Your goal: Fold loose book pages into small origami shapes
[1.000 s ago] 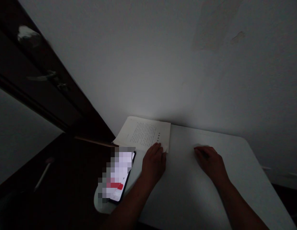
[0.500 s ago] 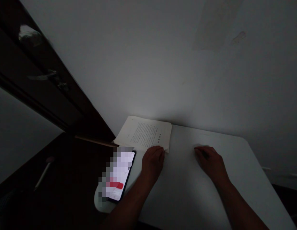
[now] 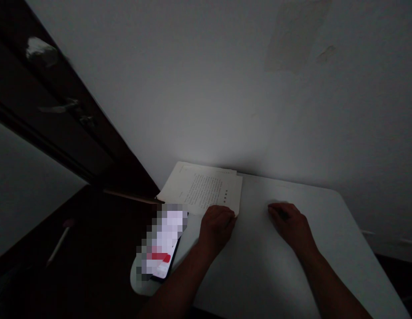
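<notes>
A thin stack of printed paper sheets (image 3: 206, 190) lies at the far left of a white table (image 3: 275, 266), against the wall. My left hand (image 3: 217, 228) has its fingers curled on the near right corner of the top sheet, which sits shifted to the right of the sheets under it. Farther right, my right hand (image 3: 292, 228) rests palm down on the bare tabletop, fingers stretched forward and together, holding nothing. The room is dim.
A lit phone (image 3: 164, 248) lies on the table's left edge beside my left forearm. A dark wooden door (image 3: 59, 115) with a handle stands at the left. A pale wall rises right behind the table. A pale stick-like thing (image 3: 59, 243) lies on the dark floor.
My left hand has drawn the top sheet to the right and slightly nearer, so it now overhangs the stack. The right hand has stayed in place.
</notes>
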A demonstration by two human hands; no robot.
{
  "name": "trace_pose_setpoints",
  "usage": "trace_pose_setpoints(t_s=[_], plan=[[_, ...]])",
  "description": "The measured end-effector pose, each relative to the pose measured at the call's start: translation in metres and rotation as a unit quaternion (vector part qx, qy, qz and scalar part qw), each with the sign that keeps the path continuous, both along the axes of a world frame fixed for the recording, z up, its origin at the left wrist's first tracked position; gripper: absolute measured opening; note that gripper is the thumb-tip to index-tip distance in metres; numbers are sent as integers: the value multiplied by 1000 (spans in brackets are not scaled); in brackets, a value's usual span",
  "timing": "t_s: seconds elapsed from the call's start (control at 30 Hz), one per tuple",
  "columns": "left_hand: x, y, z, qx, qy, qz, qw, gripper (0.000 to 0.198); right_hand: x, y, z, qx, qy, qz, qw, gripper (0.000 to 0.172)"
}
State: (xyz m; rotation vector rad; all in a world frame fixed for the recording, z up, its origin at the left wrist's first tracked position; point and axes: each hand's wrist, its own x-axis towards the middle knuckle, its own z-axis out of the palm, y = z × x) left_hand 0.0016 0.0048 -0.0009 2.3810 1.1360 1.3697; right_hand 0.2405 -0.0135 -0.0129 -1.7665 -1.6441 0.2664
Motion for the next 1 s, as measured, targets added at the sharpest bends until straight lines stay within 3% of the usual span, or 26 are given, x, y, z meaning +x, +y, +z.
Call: trace_pose_setpoints(t_s=[0.13, 0.4, 0.53, 0.83, 1.0], plan=[[2, -2, 3, 11, -19, -28, 999, 4, -1, 0, 0, 9, 0, 8, 1000, 28], [5, -6, 3, -9, -12, -119, 993, 6, -16, -1, 2, 46, -50, 103, 992, 45], [6, -8, 6, -17, -20, -164, 986, 6, -18, -1, 0, 51, -87, 106, 989, 50], [6, -11, 8, -11, -15, -186, 982, 7, -16, 3, -4, 61, -124, 119, 983, 26], [3, -10, 8, -2, 24, -150, 988, 21, -12, 3, -3, 95, -72, 116, 986, 18]])
